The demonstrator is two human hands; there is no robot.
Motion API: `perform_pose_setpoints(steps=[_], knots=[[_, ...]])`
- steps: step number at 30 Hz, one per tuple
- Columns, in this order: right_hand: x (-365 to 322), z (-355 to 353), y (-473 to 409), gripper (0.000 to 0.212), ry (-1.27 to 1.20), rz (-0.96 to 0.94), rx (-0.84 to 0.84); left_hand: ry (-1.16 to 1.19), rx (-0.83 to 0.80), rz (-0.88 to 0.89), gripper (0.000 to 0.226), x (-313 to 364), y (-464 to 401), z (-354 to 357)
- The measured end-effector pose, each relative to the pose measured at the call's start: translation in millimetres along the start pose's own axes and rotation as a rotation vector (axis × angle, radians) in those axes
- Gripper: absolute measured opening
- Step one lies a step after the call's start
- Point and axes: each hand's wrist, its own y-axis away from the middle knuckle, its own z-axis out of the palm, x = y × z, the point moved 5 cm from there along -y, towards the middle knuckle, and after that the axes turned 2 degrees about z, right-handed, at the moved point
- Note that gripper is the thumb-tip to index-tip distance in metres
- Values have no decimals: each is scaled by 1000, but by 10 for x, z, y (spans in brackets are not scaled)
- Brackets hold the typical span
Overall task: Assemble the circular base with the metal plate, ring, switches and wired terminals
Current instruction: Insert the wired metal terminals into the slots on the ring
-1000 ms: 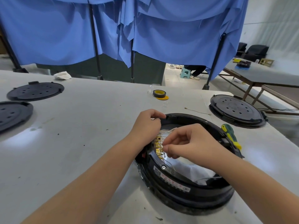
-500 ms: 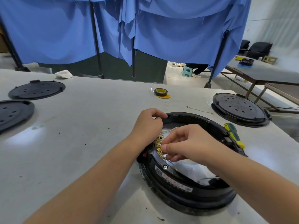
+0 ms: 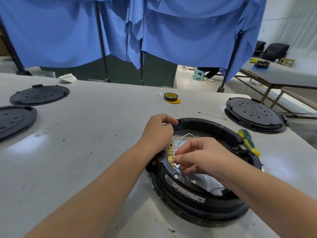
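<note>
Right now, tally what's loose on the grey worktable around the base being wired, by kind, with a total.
Flat black perforated round covers: 3
Black-and-yellow tape rolls: 1
Green-and-yellow-handled screwdrivers: 1
Loose thin wires with terminal ends: 1
Crumpled white rags: 1
Total: 7

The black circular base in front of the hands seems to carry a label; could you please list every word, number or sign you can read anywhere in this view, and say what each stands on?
White label on the near rim of the circular base: a code-like square, red print and dark print, all too small and blurred to read.
Tape roll, screwdriver, black lids: no text visible.
Nothing else is legible.
</note>
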Motion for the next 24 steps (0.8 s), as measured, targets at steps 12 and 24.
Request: perform_pose_setpoints(steps=[12, 24], knots=[[60, -6, -70, 15, -63, 71, -34, -11, -5, -4, 35, 5, 2, 0], [86, -6, -91, 14, -132, 51, -72, -6, -60, -30, 34, -14, -9, 42]])
